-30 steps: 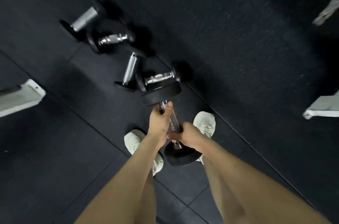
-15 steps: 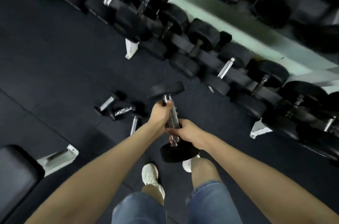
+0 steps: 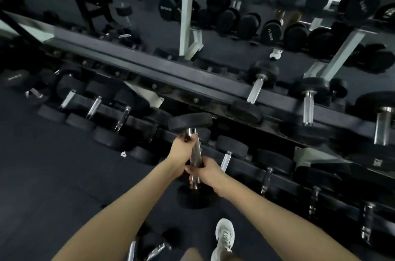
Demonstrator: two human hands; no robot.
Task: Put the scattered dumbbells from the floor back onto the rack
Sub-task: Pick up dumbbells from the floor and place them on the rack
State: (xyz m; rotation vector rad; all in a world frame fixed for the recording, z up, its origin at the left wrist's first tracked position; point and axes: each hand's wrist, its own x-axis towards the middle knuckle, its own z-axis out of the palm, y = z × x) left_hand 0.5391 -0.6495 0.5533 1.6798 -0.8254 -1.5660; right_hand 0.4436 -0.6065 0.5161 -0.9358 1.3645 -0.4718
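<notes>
I hold a black dumbbell [image 3: 190,122] with a chrome handle in both hands, off the floor, its far head close to the rack's lower tier. My left hand [image 3: 181,149] grips the upper part of the handle and my right hand [image 3: 205,170] grips the lower part. The near head [image 3: 193,197] hangs below my hands. The two-tier dumbbell rack [image 3: 171,77] runs diagonally across the view, with several black dumbbells on both tiers. Two more dumbbells [image 3: 158,248] lie on the floor by my feet at the bottom edge.
A mirror behind the rack [image 3: 213,4] reflects benches, dumbbells and a person's legs. My shoe [image 3: 224,237] stands on the dark rubber floor [image 3: 53,175]. A gap between racked dumbbells lies just beyond the held dumbbell's far head.
The view has swung up from the floor to the rack. I have carried the dumbbell closer to the rack; the floor dumbbells now lie by my feet.
</notes>
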